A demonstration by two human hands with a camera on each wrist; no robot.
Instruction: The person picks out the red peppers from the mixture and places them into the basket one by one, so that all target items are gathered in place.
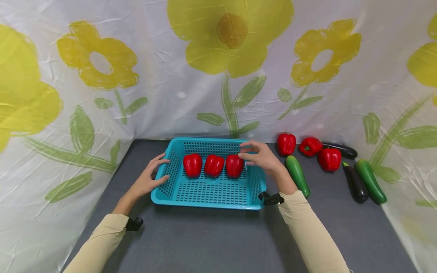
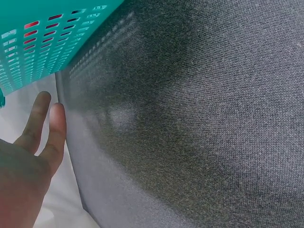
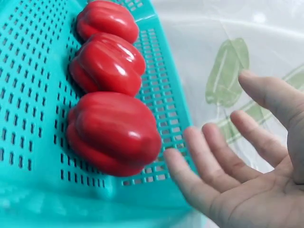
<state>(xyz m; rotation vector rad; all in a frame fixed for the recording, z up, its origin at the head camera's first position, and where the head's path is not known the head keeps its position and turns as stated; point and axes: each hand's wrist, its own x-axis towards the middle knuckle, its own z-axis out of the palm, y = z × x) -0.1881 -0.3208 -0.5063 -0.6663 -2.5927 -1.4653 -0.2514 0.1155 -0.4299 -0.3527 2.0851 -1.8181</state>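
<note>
Three glossy, lobed red peppers (image 1: 214, 165) lie in a row inside a perforated blue plastic basket (image 1: 206, 206), grooves running roughly front to back; the basket's long axis runs left to right. The left hand (image 1: 147, 181), empty and loose, flanks its left end; the right hand (image 1: 262, 156), empty, fingers spread, its right. Textured gray cloth (image 1: 205, 239) lies beneath.

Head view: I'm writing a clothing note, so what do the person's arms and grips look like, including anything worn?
The left sleeve and right sleeve are long, plain beige and wrinkled, with no marking or cable showing. Near their ends sit a black left wrist device and a black right wrist device. The left grip and right grip are bare hands, without gloves.
</note>
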